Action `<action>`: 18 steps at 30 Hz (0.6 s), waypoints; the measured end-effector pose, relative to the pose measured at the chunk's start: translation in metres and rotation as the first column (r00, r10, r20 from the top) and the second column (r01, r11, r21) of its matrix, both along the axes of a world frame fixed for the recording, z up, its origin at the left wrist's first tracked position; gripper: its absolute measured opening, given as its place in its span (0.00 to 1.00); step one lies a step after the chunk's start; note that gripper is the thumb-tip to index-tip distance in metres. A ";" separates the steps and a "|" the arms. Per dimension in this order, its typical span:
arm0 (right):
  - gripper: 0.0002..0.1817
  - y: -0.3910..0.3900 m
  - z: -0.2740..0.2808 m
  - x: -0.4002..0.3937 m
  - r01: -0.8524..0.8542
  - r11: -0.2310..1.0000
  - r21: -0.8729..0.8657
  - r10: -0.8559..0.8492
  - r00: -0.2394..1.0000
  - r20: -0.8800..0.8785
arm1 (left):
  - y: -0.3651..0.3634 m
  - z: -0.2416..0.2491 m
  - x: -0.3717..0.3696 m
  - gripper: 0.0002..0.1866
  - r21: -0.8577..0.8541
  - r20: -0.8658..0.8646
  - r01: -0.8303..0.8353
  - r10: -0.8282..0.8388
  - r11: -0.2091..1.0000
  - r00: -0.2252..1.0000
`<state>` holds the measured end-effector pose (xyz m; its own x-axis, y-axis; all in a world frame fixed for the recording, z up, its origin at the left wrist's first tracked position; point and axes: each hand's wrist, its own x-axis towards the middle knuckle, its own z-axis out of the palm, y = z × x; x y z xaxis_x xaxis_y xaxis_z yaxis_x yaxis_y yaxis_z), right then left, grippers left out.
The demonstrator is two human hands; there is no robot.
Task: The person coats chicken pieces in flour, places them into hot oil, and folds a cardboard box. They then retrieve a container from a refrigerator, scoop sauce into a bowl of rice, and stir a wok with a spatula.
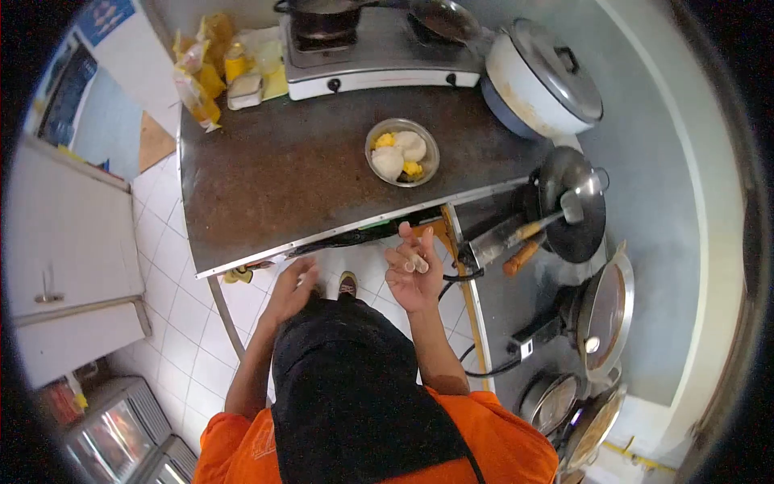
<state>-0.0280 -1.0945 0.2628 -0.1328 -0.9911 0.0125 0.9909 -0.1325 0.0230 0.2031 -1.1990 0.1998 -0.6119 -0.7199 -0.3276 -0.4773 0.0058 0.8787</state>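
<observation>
My right hand (415,270) is raised palm up in front of the counter edge. Its thumb and index finger stand apart, the other fingers are loosely bent, and pale residue seems to coat the fingertips. Lower on the left, my left hand (292,289) hangs near the counter's front edge with fingers loosely bent and apart; I see nothing held in it. Beyond both hands, a round metal bowl (434,153) stands on the brown counter (274,173). Inside are smooth white rounded lumps (388,164) and crumbly yellow pieces (413,168). Neither hand touches the bowl.
A gas stove (379,68) with a dark pot (324,20) and a pan stands at the back. To its right is a lidded white pot (532,85). A wok (587,222) with a spatula (572,206) and more pans line the right side. Yellow bags (211,77) sit back left.
</observation>
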 end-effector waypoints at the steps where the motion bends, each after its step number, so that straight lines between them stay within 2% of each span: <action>1: 0.30 0.005 0.000 0.004 0.028 1.000 -0.004 -0.027 0.999 0.045 | -0.003 0.035 -0.024 0.22 -0.034 -0.085 0.039 -0.042 0.999 0.996; 2: 0.30 0.012 0.003 0.008 0.064 0.998 -0.002 -0.063 0.997 0.044 | -0.002 0.065 -0.044 0.22 -0.068 -0.170 0.079 -0.090 0.994 0.981; 3: 0.30 0.020 0.008 0.011 0.074 0.997 0.032 -0.073 0.997 -0.002 | 0.002 0.078 -0.059 0.22 -0.067 -0.173 0.119 -0.129 0.991 0.977; 5: 0.32 0.035 0.011 0.019 0.114 0.989 0.093 -0.105 0.989 -0.101 | 0.013 0.098 -0.082 0.21 -0.077 -0.393 0.194 -0.209 0.978 0.895; 6: 0.32 0.040 0.019 0.028 0.160 0.983 0.092 -0.150 0.983 -0.108 | 0.021 0.114 -0.088 0.21 -0.078 -0.400 0.238 -0.249 0.968 0.882; 7: 0.31 0.045 0.034 0.039 0.318 0.895 0.313 -0.127 0.854 -0.504 | 0.028 0.132 -0.090 0.21 0.182 -0.474 0.377 -0.254 0.908 0.843; 8: 0.31 0.050 0.042 0.052 0.526 0.726 0.443 0.035 0.615 -0.787 | 0.032 0.140 -0.087 0.20 0.419 -0.533 0.497 -0.237 0.760 0.812; 9: 0.32 0.065 0.037 0.058 0.585 0.751 0.307 0.111 0.346 -0.932 | 0.040 0.089 -0.091 0.18 0.222 -0.525 0.543 -0.370 0.810 0.767; 10: 0.36 0.075 0.042 0.072 0.673 0.695 0.252 0.166 0.191 -0.968 | 0.039 0.081 -0.084 0.18 0.223 -0.521 0.582 -0.409 0.782 0.749; 11: 0.37 0.084 0.050 0.086 0.687 0.688 0.235 0.179 0.153 -0.972 | 0.037 0.076 -0.075 0.17 -0.141 -0.438 0.665 -0.649 0.733 0.622; 12: 0.37 0.094 0.059 0.100 0.701 0.678 0.222 0.196 0.118 -0.973 | 0.037 0.073 -0.067 0.17 -0.477 -0.277 0.681 -0.831 0.555 0.483; 13: 0.37 0.104 0.067 0.113 0.739 0.635 0.226 0.190 0.134 -0.973 | 0.034 0.104 -0.064 0.14 -0.400 -0.319 0.810 -0.894 0.429 0.315; 14: 0.36 0.114 0.075 0.125 0.738 0.639 0.217 0.226 0.089 -0.970 | 0.038 0.106 -0.061 0.14 -0.397 -0.321 0.835 -0.910 0.381 0.263; 15: 0.34 0.124 0.077 0.139 0.736 0.643 0.214 0.267 0.047 -0.963 | 0.044 0.106 -0.057 0.12 -0.323 -0.235 0.891 -0.939 0.319 0.251; 16: 0.34 0.132 0.076 0.156 0.770 0.597 0.225 0.272 0.070 -0.960 | 0.052 0.106 -0.050 0.09 -0.241 -0.147 0.936 -0.963 0.258 0.228; 17: 0.33 0.142 0.075 0.173 0.796 0.564 0.219 0.317 0.036 -0.948 | 0.058 0.114 -0.049 0.06 -0.356 -0.167 0.902 -0.967 0.243 0.194; 18: 0.31 0.152 0.075 0.191 0.822 0.529 0.210 0.365 0.003 -0.931 | 0.068 0.114 -0.046 0.06 -0.348 -0.176 0.918 -0.975 0.191 0.136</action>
<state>0.1627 -0.9428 0.3382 -0.8080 -0.5826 -0.0879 -0.0931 0.2735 -0.9573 0.1571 -1.1312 0.3134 -0.8662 0.4964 0.0568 0.2683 0.3662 0.8910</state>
